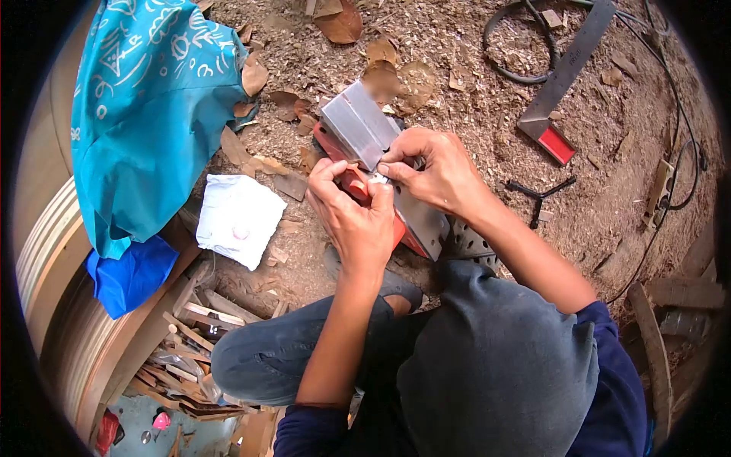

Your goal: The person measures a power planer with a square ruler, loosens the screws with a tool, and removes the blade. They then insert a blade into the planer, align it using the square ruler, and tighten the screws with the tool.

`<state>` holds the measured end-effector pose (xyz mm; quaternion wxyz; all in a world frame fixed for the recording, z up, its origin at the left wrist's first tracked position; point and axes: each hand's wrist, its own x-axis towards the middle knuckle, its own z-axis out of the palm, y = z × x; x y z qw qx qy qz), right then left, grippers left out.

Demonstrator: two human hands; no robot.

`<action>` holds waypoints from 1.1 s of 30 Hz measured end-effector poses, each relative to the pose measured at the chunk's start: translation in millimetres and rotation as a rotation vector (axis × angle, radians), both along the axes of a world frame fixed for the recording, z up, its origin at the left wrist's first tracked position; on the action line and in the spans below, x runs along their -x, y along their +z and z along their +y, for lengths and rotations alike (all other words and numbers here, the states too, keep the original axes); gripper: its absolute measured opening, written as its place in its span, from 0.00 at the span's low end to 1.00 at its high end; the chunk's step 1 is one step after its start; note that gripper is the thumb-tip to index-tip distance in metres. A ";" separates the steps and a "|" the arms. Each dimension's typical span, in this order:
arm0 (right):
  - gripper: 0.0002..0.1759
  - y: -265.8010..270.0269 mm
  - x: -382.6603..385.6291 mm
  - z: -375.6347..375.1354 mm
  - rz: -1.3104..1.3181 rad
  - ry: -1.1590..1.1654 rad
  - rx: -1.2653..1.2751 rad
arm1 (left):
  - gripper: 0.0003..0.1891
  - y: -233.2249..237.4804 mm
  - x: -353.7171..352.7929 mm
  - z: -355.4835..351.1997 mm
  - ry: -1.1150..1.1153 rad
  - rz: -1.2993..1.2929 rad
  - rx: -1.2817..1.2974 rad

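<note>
In front of me a red tool with flat grey metal plates lies on the ground; it looks like an electric planer turned sole up. My left hand is curled against its red body, thumb and forefinger closed at the gap between the plates. From the other side my right hand pinches at the same gap, its fingertips almost meeting my left thumb. A small pale shiny piece shows between the fingertips, too small to name. Fingers and palms hide much of the tool's middle.
A white folded cloth lies left, near a teal patterned cloth and stacked boards. Right are a try square with a red-faced stock, a black Y-shaped wrench and a looped cable. Shavings and leaves cover the ground.
</note>
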<state>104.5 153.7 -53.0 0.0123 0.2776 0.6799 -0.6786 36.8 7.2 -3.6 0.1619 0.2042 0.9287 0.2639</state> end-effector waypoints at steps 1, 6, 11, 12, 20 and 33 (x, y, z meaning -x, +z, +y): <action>0.08 -0.5 0.2 0.0 -0.003 0.003 0.006 | 0.24 -1.1 0.1 -0.5 -0.006 0.009 -0.004; 0.07 5.9 1.4 0.5 0.028 -0.019 -0.012 | 0.25 -3.2 -0.5 -1.5 -0.011 0.018 -0.010; 0.06 6.1 1.6 -2.2 0.043 -0.040 -0.054 | 0.27 -3.9 -0.5 -1.8 -0.018 0.034 -0.021; 0.06 6.7 1.9 -2.1 0.022 -0.037 -0.041 | 0.27 -4.3 -0.6 -2.0 -0.017 0.033 -0.020; 0.06 7.8 2.8 -2.4 0.035 -0.049 -0.066 | 0.27 -5.6 -0.2 -3.4 -0.031 0.035 -0.036; 0.07 10.4 3.6 -3.5 -0.043 -0.030 -0.079 | 0.25 -7.2 1.2 -3.5 0.002 0.017 -0.055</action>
